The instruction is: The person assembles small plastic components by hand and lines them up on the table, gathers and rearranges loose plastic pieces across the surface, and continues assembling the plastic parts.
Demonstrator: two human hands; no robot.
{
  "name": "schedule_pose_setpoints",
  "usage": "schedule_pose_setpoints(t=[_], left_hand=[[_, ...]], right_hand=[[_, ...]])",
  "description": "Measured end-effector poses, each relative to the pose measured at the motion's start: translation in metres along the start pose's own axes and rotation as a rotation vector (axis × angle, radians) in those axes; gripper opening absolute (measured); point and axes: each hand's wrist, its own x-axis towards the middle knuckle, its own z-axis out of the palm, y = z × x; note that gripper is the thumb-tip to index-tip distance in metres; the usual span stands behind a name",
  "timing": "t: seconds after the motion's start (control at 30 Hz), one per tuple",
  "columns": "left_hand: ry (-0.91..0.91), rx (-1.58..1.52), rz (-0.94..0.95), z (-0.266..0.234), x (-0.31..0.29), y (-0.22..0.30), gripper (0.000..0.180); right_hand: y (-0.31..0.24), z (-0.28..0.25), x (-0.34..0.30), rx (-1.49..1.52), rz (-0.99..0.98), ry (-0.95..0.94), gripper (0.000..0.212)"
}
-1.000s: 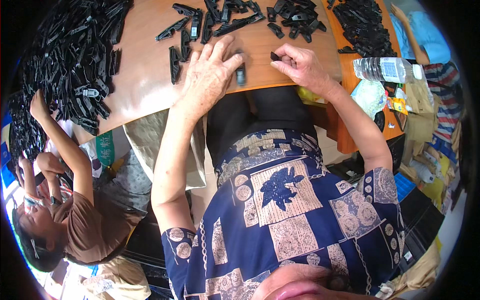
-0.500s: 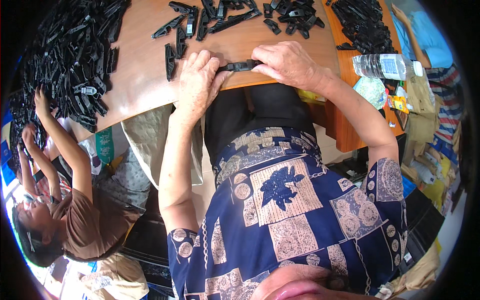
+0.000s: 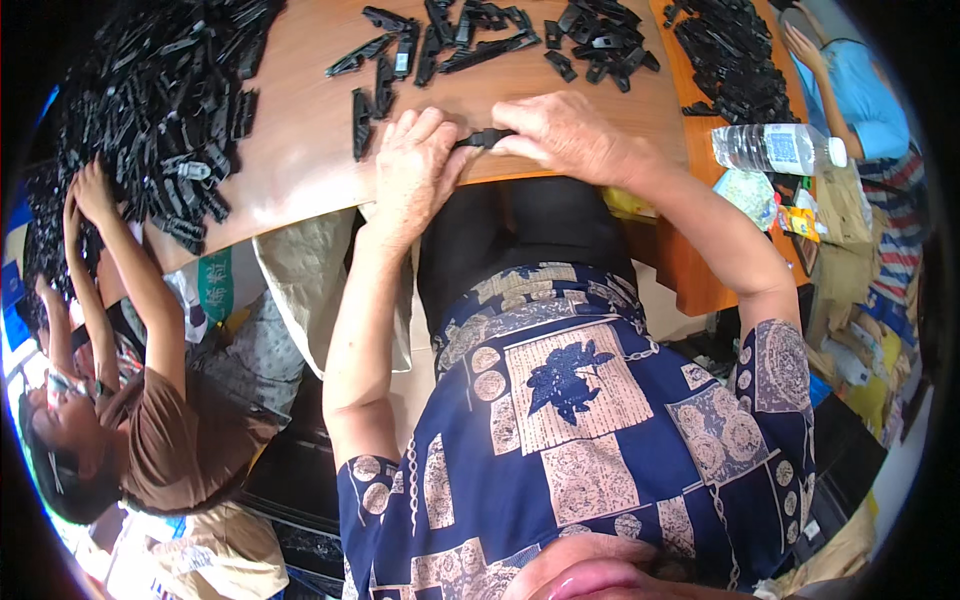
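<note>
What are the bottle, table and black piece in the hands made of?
Bottle: probably shiny plastic, being clear with glints. Table: smooth wood or imitation wood, by its brown colour and gleam. Black piece: maybe hard plastic; it looks stiff, finish unclear.

A wide, smooth, light-brown table is seen across the top, its front edge bent by the lens, and a pale sheen is cast on its left part. Just beside its right side, an orange-brown wooden piece of furniture is placed. Underneath, a pale floor is partly revealed. Lower left, a dark, flat surface is half hidden. The left rim is flooded with white light.
</note>
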Motion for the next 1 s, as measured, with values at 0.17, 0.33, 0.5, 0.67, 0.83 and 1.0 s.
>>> schedule_pose_setpoints(t=[0.17, 0.33, 0.5, 0.67, 0.83, 1.0], left_hand=[[0.002, 0.176, -0.042, -0.009, -0.018, 0.028, 0.038], [0.288, 0.257, -0.277, -0.032, -0.036, -0.01, 0.028], [0.151, 0.17, -0.384, -0.049, -0.027, -0.03, 0.028], [0.152, -0.232, -0.642, -0.04, -0.029, -0.033, 0.027], [0.077, -0.003, -0.535, -0.046, -0.03, -0.032, 0.027], [0.041, 0.232, -0.536, -0.052, -0.025, -0.015, 0.029]], right_hand=[[0.017, -0.039, 0.012, -0.361, 0.033, 0.142, 0.028], [0.069, -0.024, 0.016, -0.566, 0.101, 0.107, 0.025], [0.058, -0.014, 0.017, -0.438, 0.073, 0.22, 0.031], [0.056, -0.006, 0.008, 0.082, 0.039, 0.442, 0.026], [0.067, -0.005, -0.025, 0.004, 0.035, 0.353, 0.019], [0.053, -0.014, -0.034, -0.066, 0.107, 0.278, 0.018]])
